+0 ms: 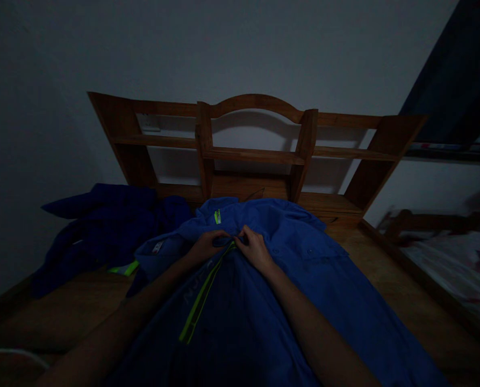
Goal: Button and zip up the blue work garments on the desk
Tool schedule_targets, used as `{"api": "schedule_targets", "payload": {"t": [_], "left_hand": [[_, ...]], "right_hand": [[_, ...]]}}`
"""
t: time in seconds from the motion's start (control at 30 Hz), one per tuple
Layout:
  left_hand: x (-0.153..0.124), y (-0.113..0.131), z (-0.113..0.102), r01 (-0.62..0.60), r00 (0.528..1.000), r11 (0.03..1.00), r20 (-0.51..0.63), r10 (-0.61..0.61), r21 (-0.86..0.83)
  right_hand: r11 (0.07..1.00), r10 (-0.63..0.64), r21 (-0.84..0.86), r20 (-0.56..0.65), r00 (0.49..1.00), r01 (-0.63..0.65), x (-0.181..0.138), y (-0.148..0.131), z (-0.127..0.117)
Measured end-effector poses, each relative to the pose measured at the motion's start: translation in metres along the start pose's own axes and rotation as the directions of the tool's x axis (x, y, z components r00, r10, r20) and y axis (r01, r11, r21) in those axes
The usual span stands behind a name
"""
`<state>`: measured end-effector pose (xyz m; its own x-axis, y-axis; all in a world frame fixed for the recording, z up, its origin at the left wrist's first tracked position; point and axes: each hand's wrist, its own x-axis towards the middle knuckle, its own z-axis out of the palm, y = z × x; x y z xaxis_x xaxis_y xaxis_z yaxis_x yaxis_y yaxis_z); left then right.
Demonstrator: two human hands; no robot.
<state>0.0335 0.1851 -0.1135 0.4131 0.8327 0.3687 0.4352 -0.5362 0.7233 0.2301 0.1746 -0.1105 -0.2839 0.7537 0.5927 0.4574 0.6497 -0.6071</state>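
A blue work shirt (304,269) with a neon-yellow strip down its front lies spread on a wooden bed base (388,279), collar toward the headboard. My left hand (205,245) and my right hand (255,248) meet at the top of the shirt's front placket, just under the collar. Both hands have their fingers curled and pinched on the shirt fabric there. The room is dim, so the fingertips are hard to make out.
A wooden headboard with open shelves (256,153) stands against the pale wall. A heap of dark blue clothing (102,226) with a yellow-green band lies to the left. Another bed (449,258) shows at the right edge.
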Motion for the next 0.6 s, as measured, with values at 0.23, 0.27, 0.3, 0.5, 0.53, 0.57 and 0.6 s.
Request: {"api": "schedule_targets", "payload": {"t": [0.23, 0.27, 0.3, 0.5, 0.53, 0.57, 0.6], "left_hand": [[0.0011, -0.0045, 0.0018, 0.006, 1.0, 1.0, -0.002, -0.006, -0.027], [0.0016, -0.0039, 0.0018, 0.013, 1.0, 0.999, -0.005, -0.014, -0.036], [0.0021, -0.0032, 0.0017, 0.022, 1.0, 0.999, -0.007, -0.022, -0.042], [0.0031, -0.0003, 0.0009, 0.047, 0.999, 0.998, -0.001, -0.048, -0.039], [0.003, 0.0, 0.0008, 0.051, 0.999, 0.998, -0.005, -0.052, -0.035], [0.0028, 0.0003, 0.0007, 0.056, 0.998, 0.998, -0.01, -0.056, -0.031], [0.0028, 0.0005, 0.0006, 0.059, 0.998, 0.998, -0.015, -0.06, -0.029]], "right_hand": [[0.999, 0.013, 0.032, 0.06, 0.998, -0.015, 0.0015, -0.0029, -0.0026], [0.999, 0.024, 0.031, 0.062, 0.998, -0.026, 0.0021, -0.0021, -0.0027], [0.999, 0.035, 0.031, 0.062, 0.997, -0.037, 0.0026, -0.0012, -0.0027], [0.999, 0.043, 0.029, 0.011, 0.999, -0.044, 0.0026, 0.0012, -0.0008], [0.999, 0.047, 0.026, 0.009, 0.999, -0.047, 0.0023, 0.0007, -0.0005], [0.998, 0.051, 0.022, 0.011, 0.999, -0.051, 0.0021, 0.0, -0.0003], [0.998, 0.053, 0.017, 0.012, 0.999, -0.053, 0.0019, -0.0007, -0.0001]]}}
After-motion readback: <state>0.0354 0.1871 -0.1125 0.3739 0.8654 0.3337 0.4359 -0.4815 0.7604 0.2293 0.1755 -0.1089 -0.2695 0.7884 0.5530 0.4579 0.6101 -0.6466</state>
